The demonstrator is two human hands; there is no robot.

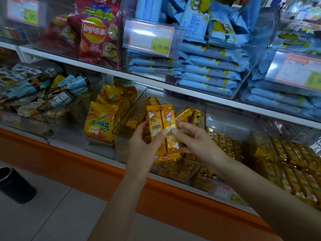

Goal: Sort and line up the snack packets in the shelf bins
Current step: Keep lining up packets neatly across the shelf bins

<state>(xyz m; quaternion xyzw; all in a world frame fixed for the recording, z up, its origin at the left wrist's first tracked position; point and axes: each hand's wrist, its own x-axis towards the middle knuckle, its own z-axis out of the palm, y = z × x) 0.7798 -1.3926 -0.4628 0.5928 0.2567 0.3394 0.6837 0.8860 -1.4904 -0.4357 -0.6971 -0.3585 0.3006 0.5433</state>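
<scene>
You have one view only: your head camera looks forward and down from behind your left hand point(144, 145) and right hand point(196, 141), close in, with shelf bins point(129, 112) beyond them, floor point(52, 214) below-left, and the snack packets point(163, 129) centred between them.

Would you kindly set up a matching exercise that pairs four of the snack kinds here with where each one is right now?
Things:
1. red Lay's bags
2. blue packets
3. cone-shaped packets
4. orange packets

Places:
A. held between the left hand and right hand
B. lower shelf, bin at the far left
C. upper shelf, mostly stacked flat
D. upper shelf, standing upright

Pairs: 1-D, 2-C, 3-B, 4-A
</scene>
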